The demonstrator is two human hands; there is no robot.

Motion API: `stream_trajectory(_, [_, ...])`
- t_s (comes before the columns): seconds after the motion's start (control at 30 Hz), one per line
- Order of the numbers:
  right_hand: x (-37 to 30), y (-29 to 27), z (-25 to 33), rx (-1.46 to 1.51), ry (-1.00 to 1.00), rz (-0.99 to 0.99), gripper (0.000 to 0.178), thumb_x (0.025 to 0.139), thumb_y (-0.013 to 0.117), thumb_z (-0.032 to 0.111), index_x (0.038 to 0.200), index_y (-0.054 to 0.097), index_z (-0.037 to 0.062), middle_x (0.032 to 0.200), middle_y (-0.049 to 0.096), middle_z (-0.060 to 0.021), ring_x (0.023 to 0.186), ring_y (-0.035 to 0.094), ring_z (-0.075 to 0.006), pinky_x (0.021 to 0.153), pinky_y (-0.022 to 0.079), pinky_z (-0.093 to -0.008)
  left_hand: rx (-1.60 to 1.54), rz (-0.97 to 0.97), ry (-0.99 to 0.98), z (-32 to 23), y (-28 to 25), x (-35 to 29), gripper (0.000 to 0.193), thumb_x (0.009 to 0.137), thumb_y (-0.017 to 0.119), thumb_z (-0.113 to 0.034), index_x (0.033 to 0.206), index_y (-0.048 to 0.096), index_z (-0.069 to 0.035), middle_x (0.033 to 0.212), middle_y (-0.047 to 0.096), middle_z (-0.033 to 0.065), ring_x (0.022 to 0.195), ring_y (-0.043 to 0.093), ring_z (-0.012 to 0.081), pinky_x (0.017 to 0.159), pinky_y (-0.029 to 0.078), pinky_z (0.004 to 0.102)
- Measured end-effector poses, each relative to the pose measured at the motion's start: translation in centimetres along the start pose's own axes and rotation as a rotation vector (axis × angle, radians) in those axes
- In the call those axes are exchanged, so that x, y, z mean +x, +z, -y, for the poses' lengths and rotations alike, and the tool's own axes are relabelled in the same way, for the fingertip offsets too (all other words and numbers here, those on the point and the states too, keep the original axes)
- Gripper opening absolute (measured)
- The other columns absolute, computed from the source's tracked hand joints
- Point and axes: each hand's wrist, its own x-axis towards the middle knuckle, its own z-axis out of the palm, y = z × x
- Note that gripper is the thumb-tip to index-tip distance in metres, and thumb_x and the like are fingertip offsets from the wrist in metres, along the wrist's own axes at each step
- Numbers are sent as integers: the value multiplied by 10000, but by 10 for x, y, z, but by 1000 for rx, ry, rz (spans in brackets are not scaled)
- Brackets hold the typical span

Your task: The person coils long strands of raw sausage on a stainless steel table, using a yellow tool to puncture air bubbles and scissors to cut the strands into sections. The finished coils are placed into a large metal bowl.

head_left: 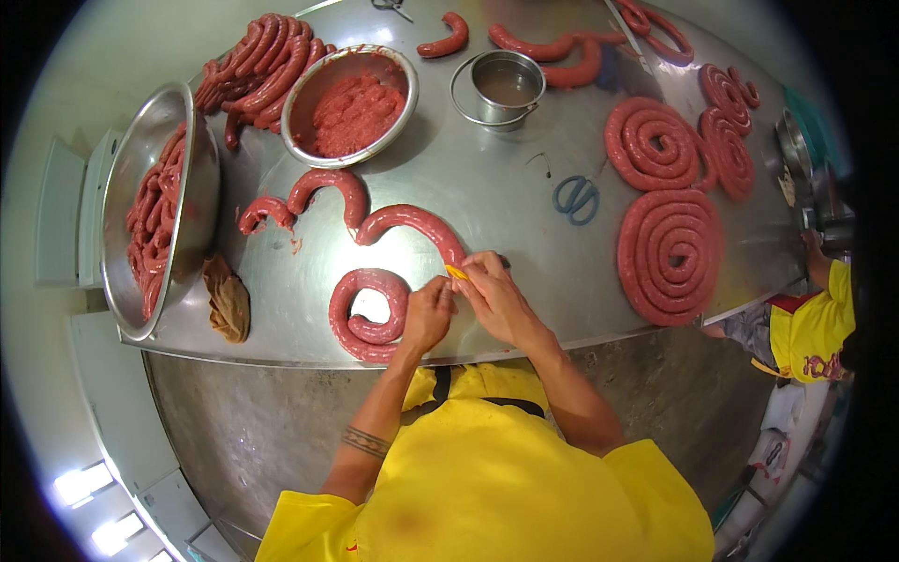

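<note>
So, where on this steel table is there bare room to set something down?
Between the right hand, the blue-handled scissors and the nearest big red sausage spiral; also between the crumpled brown cloth and the small red sausage coil. It is crowded at right, and at upper left around the round steel bowl of red mince.

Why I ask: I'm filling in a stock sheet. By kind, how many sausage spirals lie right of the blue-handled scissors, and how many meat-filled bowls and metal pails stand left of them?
Flat, round red sausage spirals: 4
Round silver metal bowls holding red meat: 2
Silver cylindrical metal pail holding liquid: 1
Total: 7
</note>
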Motion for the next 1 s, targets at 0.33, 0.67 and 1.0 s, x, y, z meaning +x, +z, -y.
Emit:
stream_trajectory(0.33, [-80, -274, 6, 946, 101, -928, 190, 1074, 492, 298, 960, 510, 148, 674, 375, 40, 550, 335, -72, 531, 330, -262, 613, 56, 262, 23, 1, 10, 103, 933, 551, -137, 968, 607, -59, 715, 675, 203, 625, 663, 425, 556, 521, 504])
stream_trajectory(0.67, [-252, -129, -61, 440, 1417, -234, 223, 1008, 488, 161, 1224, 539, 144, 901, 559, 21, 732, 551, -103, 628, 470, -230, 108, 42, -32, 10, -16, 19, 197, 1009, 475, -112, 886, 615, -48, 862, 652, 166, 647, 631, 250, 583, 500, 393])
stream_trajectory(1.0, [48, 9, 6, 105, 94, 435, 274, 986, 548, 111, 1249, 583, 43, 953, 701, -162, 890, 687, -324, 815, 523, -413, 316, -172, 269, 9, -37, 5, 168, 894, 586, -112, 992, 688, -22, 1139, 556, 205, 1118, 484, 407, 964, 358, 558])
